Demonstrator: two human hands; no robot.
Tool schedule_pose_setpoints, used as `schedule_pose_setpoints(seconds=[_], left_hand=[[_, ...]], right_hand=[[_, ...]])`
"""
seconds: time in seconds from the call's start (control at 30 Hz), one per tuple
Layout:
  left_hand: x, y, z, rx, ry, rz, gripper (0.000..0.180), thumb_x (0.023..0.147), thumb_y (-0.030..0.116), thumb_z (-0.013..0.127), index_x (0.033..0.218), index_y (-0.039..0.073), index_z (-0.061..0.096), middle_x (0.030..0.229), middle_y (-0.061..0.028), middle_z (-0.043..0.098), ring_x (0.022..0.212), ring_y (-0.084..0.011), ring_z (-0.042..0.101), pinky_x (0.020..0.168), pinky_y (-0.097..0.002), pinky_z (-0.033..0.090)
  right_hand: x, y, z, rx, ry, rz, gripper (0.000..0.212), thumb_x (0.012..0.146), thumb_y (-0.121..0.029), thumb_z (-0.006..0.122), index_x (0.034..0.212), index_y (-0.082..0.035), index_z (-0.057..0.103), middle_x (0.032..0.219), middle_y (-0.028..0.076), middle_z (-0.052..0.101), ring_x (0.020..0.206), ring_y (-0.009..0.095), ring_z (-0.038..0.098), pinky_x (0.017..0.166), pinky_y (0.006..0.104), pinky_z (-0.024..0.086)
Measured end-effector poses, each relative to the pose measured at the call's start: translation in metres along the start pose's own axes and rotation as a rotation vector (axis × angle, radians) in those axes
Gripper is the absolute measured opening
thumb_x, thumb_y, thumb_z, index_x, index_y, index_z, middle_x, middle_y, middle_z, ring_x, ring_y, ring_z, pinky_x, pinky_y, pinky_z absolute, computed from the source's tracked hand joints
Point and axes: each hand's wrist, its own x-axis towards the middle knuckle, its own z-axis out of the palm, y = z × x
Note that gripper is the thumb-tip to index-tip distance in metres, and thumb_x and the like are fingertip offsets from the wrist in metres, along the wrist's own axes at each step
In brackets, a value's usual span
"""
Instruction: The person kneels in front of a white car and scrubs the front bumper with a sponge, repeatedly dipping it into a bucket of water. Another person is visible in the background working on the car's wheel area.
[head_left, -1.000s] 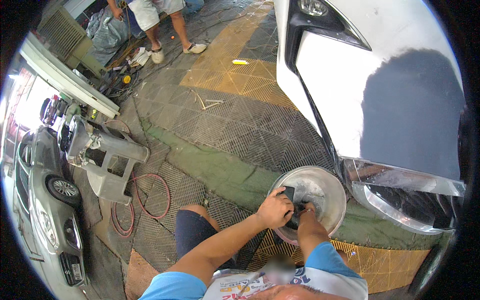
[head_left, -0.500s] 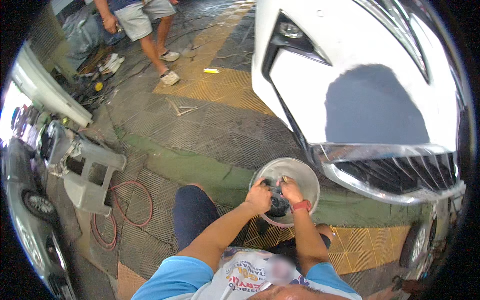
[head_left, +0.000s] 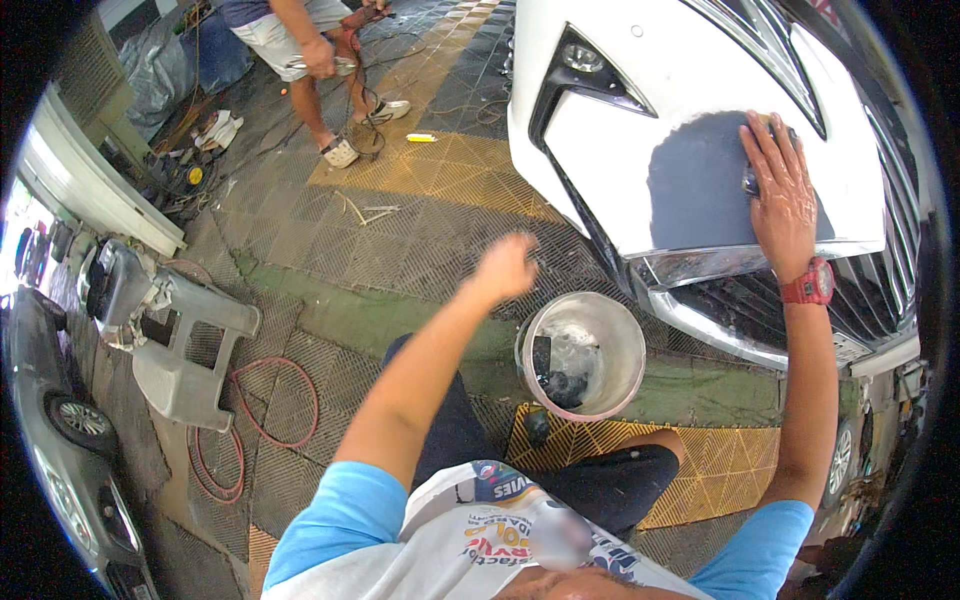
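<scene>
My wet right hand (head_left: 785,205), wearing a red watch, lies on the dark grey patch (head_left: 690,195) of a white car bumper (head_left: 600,170). Its fingers stretch over a small dark pad (head_left: 750,181), pressed against the patch and mostly covered by the hand. Left of the bumper, my left hand (head_left: 507,268) hangs above the floor mats with its fingers curled in. Motion smears it, so I cannot tell whether it holds anything. Between my arms stands a pale round bucket (head_left: 637,345) with water and a dark soaked cloth-like thing (head_left: 567,388) inside.
A grey plastic stool (head_left: 185,380) stands at left, beside a looped red hose (head_left: 316,405). Another person (head_left: 318,60) stands at the far left, gripping a corded tool. A yellow-white tube (head_left: 421,138) and thin sticks (head_left: 365,213) lie on the mats. A grey car (head_left: 70,450) is at far left.
Both hands have left the bucket. The right went up onto the bumper's grey patch with the pad; the left moved up over the mats. The other person now has a corded tool raised.
</scene>
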Motion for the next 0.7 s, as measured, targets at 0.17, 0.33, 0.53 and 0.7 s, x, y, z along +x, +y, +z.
schedule_pose_setpoints(seconds=[0.17, 0.33, 0.53, 0.7], left_hand=[[0.097, -0.007, -0.145, 0.338, -0.091, -0.243, 0.084, 0.098, 0.044, 0.068, 0.162, -0.002, 0.040, 0.168, -0.0294, 0.038, 0.153, -0.0417, 0.044, 0.124, -0.0481, 0.042], [0.147, 0.021, -0.223, 0.576, 0.078, -0.272, 0.101, 0.097, 0.046, 0.065, 0.171, 0.000, 0.014, 0.176, -0.0254, 0.022, 0.152, -0.0406, 0.047, 0.123, -0.0470, 0.043], [0.200, 0.032, -0.256, 0.540, 0.111, -0.377, 0.114, 0.091, 0.043, 0.066, 0.171, -0.002, -0.002, 0.155, -0.0259, 0.058, 0.141, -0.0383, 0.059, 0.119, -0.0422, 0.047], [0.242, 0.032, -0.258, 0.496, 0.144, -0.450, 0.107, 0.089, 0.038, 0.065, 0.173, 0.005, 0.007, 0.156, -0.0239, 0.058, 0.147, -0.0376, 0.054, 0.122, -0.0482, 0.043]], right_hand=[[-0.030, 0.009, 0.022, 0.048, -0.170, -0.218, 0.093, 0.079, 0.014, 0.062, 0.164, -0.020, 0.046, 0.173, 0.004, 0.040, 0.162, 0.024, 0.032, 0.136, 0.0481, 0.025], [-0.012, 0.021, 0.003, -0.069, -0.197, -0.074, 0.096, 0.081, 0.012, 0.061, 0.168, -0.023, 0.039, 0.176, -0.003, 0.033, 0.164, 0.019, 0.027, 0.138, 0.0446, 0.020], [-0.013, 0.022, 0.014, -0.071, -0.147, -0.079, 0.098, 0.079, 0.008, 0.067, 0.168, -0.024, 0.039, 0.176, -0.006, 0.033, 0.163, 0.018, 0.027, 0.138, 0.0440, 0.020], [-0.014, 0.025, 0.015, -0.058, -0.111, -0.080, 0.098, 0.078, 0.007, 0.069, 0.167, -0.024, 0.041, 0.175, -0.006, 0.035, 0.162, 0.018, 0.030, 0.138, 0.0433, 0.023]])
